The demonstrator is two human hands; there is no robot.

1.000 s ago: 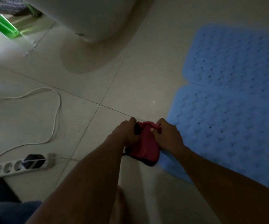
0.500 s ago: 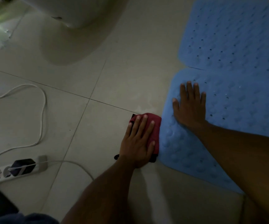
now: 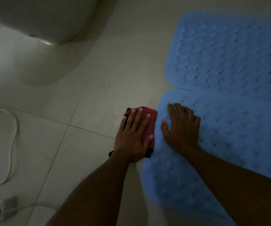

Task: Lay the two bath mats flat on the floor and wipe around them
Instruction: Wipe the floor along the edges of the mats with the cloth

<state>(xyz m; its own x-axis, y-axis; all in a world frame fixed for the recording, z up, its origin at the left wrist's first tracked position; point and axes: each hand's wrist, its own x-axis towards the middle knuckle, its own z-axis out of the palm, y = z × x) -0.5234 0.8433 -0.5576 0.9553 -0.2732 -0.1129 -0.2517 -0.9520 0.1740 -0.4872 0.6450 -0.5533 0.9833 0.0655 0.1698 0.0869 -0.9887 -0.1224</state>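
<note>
The left grip (image 3: pixel 133 137) is released, its fingers straight and spread, and it presses palm-down on a red cloth (image 3: pixel 153 122). The cloth is folded and has a dark trim showing at the wrist and at the far corner. It lies on the floor (image 3: pixel 90 103), touching or just beside the left edge of the near mat (image 3: pixel 229 144). The right grip (image 3: pixel 182 129) is also released and grasps nothing. It rests on the near mat close to that edge, fingers arched with the tips on the bumpy blue surface and the thumb out toward the cloth. Both forearms reach in from the bottom of the view. The near mat lies flat on the tiles. Its far edge meets the far mat (image 3: pixel 229 54), which is also blue, dotted with small holes and flat; whether the two overlap I cannot tell. A grout line runs across the pale tiles left of the cloth. Farther left a white cable (image 3: pixel 12 144) loops over the floor down to a blurred power strip (image 3: pixel 9 204) in the lower left corner. At the top left stands a white rounded fixture (image 3: pixel 50 18).
</note>
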